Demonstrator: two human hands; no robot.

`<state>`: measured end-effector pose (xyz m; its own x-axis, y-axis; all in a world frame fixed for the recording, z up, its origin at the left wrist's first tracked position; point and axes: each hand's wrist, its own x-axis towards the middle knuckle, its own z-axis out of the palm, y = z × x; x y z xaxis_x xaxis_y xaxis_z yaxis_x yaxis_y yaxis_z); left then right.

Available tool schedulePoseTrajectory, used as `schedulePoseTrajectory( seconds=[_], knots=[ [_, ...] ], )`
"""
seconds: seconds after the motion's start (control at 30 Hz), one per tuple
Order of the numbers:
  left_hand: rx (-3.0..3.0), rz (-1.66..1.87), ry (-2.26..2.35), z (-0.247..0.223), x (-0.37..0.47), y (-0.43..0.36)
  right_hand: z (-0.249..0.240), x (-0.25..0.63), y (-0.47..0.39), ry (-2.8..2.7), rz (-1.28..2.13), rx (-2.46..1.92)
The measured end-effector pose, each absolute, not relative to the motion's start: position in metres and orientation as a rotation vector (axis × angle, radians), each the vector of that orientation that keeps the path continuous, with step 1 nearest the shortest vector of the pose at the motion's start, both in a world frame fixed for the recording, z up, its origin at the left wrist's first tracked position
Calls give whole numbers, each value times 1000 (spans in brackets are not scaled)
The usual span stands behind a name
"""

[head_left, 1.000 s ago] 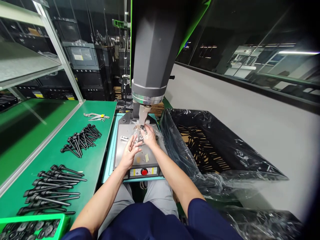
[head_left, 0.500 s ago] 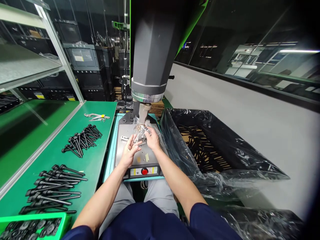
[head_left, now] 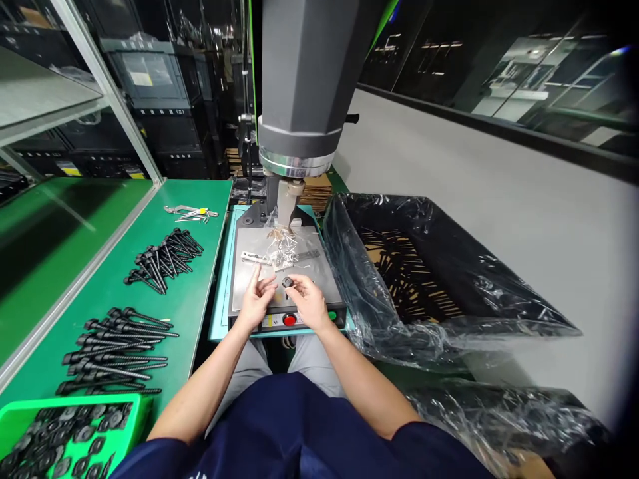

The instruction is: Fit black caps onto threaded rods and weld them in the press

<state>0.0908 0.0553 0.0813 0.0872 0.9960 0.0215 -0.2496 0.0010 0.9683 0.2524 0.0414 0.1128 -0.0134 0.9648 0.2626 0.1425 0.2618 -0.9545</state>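
My right hand (head_left: 311, 305) pinches a black screw (head_left: 287, 282) by its broad round head, above the front of the metal work plate (head_left: 249, 241). The head faces up and a short stretch of dark shank shows below it. Beside it on the left, my left hand (head_left: 254, 302) is open, fingers apart and nothing in it. Just beyond both hands, crumpled clear plastic film (head_left: 283, 253) covers the fixture under the tip of the press machine (head_left: 297, 86). A red button (head_left: 289, 320) and a green button (head_left: 333, 316) sit on the machine's front edge.
On the green table (head_left: 200, 193) at left lie two groups of black screws (head_left: 162, 259), pliers (head_left: 190, 211) and a green bin (head_left: 142, 416) of black washer-like parts. To the right stands a box lined with black plastic (head_left: 469, 279), with many screws inside.
Both hands have drawn back toward me from the film-covered fixture. The black screw now shows in my right hand. My view has tilted slightly downward.
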Motion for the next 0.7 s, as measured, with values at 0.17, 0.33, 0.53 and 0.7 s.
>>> schedulePoseTrajectory(
  seconds=[0.17,0.33,0.53,0.7],
  knots=[
    [1381,1124,972,74,89,36,121,246,34,-1566,880,-1076],
    [1469,1119,1106,70,83,28,120,233,32,-1554,1013,-994],
    [1191,1267,1173,61,73,13,109,217,40,-1485,1173,-997],
    [805,1661,1435,63,25,31,90,209,40,-1475,1369,-1003]
  ],
)
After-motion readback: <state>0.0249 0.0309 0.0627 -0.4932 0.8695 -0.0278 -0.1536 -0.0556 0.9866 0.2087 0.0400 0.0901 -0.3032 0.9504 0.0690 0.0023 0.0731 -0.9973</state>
